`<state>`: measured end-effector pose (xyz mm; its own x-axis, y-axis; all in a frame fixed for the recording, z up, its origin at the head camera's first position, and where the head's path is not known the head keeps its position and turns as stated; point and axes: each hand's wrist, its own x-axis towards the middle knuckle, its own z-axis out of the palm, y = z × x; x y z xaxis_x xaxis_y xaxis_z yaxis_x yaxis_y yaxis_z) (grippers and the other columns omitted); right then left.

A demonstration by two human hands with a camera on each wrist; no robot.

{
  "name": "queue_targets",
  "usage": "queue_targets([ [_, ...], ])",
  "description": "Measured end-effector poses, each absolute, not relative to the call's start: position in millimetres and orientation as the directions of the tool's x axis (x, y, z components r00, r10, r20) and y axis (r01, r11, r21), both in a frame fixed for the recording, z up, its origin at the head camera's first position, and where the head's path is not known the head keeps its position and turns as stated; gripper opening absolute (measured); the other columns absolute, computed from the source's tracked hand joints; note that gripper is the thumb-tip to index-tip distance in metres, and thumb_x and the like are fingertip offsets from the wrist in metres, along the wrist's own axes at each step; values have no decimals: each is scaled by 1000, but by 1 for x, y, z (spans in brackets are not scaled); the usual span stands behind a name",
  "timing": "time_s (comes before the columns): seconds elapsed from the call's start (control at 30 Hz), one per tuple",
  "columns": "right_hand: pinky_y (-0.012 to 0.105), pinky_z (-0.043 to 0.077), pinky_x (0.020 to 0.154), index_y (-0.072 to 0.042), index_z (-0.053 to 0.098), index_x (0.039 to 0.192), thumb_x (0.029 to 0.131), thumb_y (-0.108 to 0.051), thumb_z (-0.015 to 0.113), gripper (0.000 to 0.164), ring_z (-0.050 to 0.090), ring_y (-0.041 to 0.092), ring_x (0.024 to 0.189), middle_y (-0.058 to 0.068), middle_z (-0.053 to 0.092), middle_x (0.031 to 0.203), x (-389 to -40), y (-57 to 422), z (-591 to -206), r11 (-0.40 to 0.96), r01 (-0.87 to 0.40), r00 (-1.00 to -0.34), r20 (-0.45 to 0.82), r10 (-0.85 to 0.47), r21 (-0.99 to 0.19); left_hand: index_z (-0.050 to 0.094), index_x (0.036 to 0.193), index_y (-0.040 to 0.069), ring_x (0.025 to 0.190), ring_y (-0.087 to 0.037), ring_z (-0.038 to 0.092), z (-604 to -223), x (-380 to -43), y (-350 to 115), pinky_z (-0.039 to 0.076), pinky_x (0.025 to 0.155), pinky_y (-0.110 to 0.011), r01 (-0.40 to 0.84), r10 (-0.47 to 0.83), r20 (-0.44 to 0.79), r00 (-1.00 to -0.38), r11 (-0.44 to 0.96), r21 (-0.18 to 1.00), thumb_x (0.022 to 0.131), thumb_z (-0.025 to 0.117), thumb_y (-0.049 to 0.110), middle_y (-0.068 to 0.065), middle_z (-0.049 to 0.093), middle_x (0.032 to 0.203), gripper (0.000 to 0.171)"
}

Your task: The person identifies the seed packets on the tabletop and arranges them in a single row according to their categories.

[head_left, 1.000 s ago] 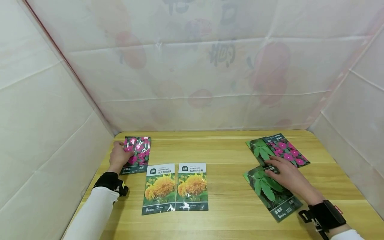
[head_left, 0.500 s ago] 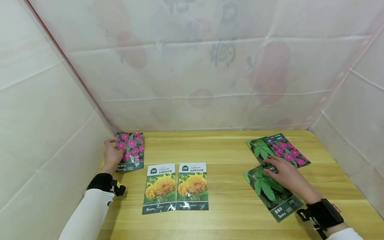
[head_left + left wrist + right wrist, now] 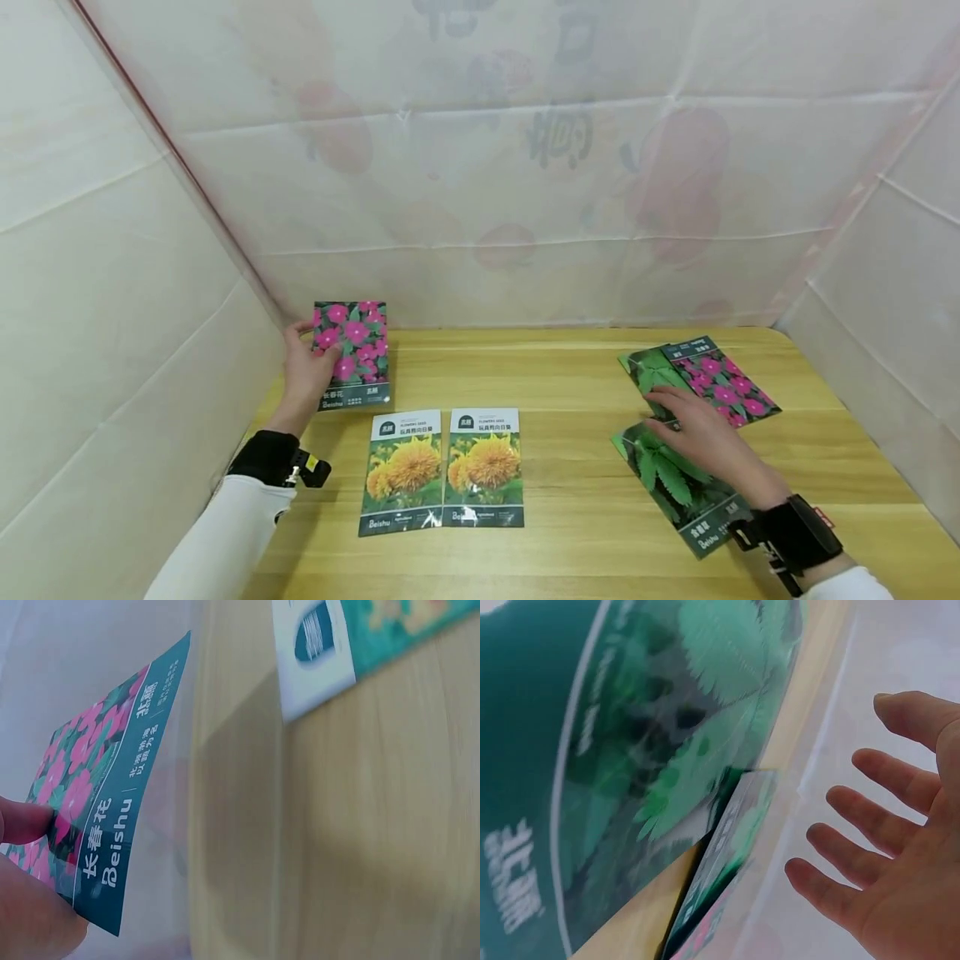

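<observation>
My left hand (image 3: 309, 367) pinches a pink-flower seed packet (image 3: 356, 346) by its left edge, thumb on the printed front. In the left wrist view that packet (image 3: 97, 772) is raised off the table, its lower edge casting a shadow on the wood. My right hand (image 3: 701, 433) hovers over the green-leaf seed packets on the right; in the right wrist view its fingers (image 3: 855, 855) are spread and hold nothing. Below it lies the nearer leaf packet (image 3: 675, 483), with another leaf packet (image 3: 648, 367) behind, partly under a second pink-flower packet (image 3: 723, 383).
Two yellow-flower seed packets, the left one (image 3: 405, 475) and the right one (image 3: 486, 471), lie side by side at the middle front of the wooden table (image 3: 570, 500). Pale cloth walls (image 3: 465, 192) enclose the table at the back and both sides.
My left hand slid the pink-flower packet left, then raised it off the table and moved it back to the right. My right hand has shifted slightly left over the leaf packets.
</observation>
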<state>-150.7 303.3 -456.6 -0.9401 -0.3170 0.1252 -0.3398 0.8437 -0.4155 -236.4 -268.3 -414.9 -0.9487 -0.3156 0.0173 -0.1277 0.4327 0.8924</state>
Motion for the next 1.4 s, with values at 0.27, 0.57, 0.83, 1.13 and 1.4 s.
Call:
queue_targets([
  [0.27,59,36,114,-1,47,152,106,-29,63,56,41,47,141,26,45,153,-155,285,-457,813,-326,-944,115,-309,-482,21,156,11,78,-16,60,-401,-230,-226,49,64,-21,-27,-218,68,-974,406,914,107,58,17,-22,58,126,62],
  [0.57,56,40,112,-5,49,150,106,-29,63,52,46,42,139,21,52,149,-164,253,-454,776,-337,-941,165,-296,-533,21,155,10,103,-31,64,-395,-223,-179,52,75,-20,51,-97,84,-992,307,950,107,57,11,-21,57,136,59],
  [0.83,53,49,103,-2,56,145,105,-26,64,47,57,39,129,19,60,140,-167,223,-452,748,-392,-919,259,-296,-536,23,153,13,107,-32,67,-401,-214,-147,59,80,-25,29,-41,36,-999,163,986,108,55,8,-19,59,136,56],
  [1.13,46,55,94,-4,66,135,107,-28,62,37,66,28,114,12,70,126,-172,194,-452,698,-437,-892,375,-253,-568,27,151,12,91,-25,69,-412,-201,-117,59,72,-29,42,24,40,-999,102,994,106,57,3,-21,62,125,55],
  [1.4,42,58,90,-7,69,133,110,-33,55,38,70,24,105,9,74,120,-186,186,-478,551,-519,-851,454,-264,-653,28,150,12,87,-24,68,-422,-197,-104,58,71,-31,47,55,42,-998,87,995,104,58,1,-20,63,120,56],
])
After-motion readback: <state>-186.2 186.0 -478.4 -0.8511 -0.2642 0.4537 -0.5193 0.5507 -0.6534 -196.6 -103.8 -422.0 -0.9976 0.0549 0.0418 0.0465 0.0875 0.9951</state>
